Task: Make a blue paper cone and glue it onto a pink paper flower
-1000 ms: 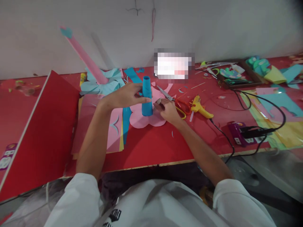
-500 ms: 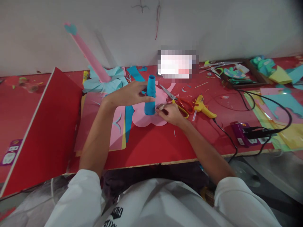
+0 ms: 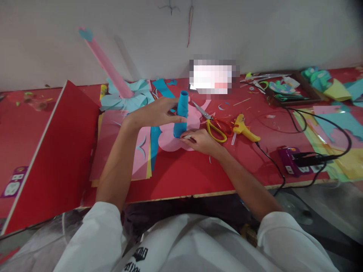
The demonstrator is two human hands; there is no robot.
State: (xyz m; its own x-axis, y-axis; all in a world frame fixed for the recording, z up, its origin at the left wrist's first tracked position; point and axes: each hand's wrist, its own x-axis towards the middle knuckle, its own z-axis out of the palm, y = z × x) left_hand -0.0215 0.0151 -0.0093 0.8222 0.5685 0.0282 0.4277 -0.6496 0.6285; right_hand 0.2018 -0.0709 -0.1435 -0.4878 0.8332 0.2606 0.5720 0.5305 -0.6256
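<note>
A blue paper tube [image 3: 180, 119], narrower at the top, stands on a pink scalloped paper shape [image 3: 169, 142] and leans slightly right. My left hand [image 3: 163, 112] is closed around the tube's middle from the left, with the thumb across its front. At the tube's lower front edge, my right hand [image 3: 201, 140] pinches a small pale stick-like thing [image 3: 187, 136] whose tip is near the pink paper. Most of it is hidden in my fingers. Right of the pink shape lie scissors [image 3: 216, 130] with red and yellow handles.
A yellow glue gun [image 3: 244, 128] lies on the right, its cord running to a purple power box [image 3: 292, 161]. A red board [image 3: 53, 162] stands at the left beside stacked paper sheets [image 3: 113, 151]. Behind are a pink paper tube [image 3: 107, 68] and a dark tray [image 3: 309, 94].
My right hand has moved left, from the tube's right side to the front of its base. The tube's top now tilts a little more to the right in my left hand.
</note>
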